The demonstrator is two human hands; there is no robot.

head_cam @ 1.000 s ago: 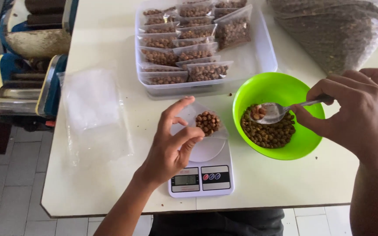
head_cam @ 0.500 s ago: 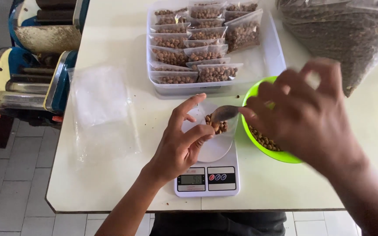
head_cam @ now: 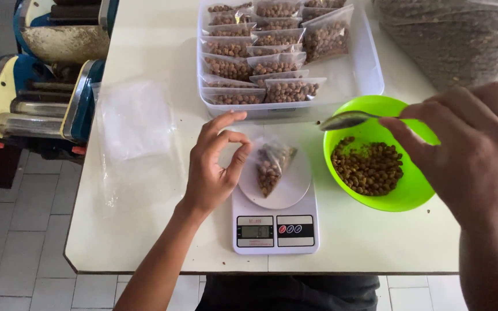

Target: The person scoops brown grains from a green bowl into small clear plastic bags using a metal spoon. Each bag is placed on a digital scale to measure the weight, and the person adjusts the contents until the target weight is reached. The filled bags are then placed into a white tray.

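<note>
A small clear plastic bag (head_cam: 272,167) partly filled with brown pellets lies tilted on the round pan of a white digital kitchen scale (head_cam: 275,230). My left hand (head_cam: 211,170) rests just left of the bag, fingers apart and curled, thumb tip at the bag's edge. My right hand (head_cam: 468,150) grips the handle of a metal spoon (head_cam: 344,120). The spoon's bowl looks empty and hovers above the far left rim of a green bowl (head_cam: 410,198) that holds more brown pellets.
A white tray (head_cam: 370,63) with several filled small bags stands behind the scale. A large bag of pellets (head_cam: 451,40) lies at the back right. Empty clear bags (head_cam: 136,121) lie on the left. A blue and yellow machine (head_cam: 41,86) stands beside the table.
The spoon carried pellets from the green bowl to the bag and has drawn back over the bowl's rim. My left hand loosened from the bag's mouth, and the bag now lies on the pan.
</note>
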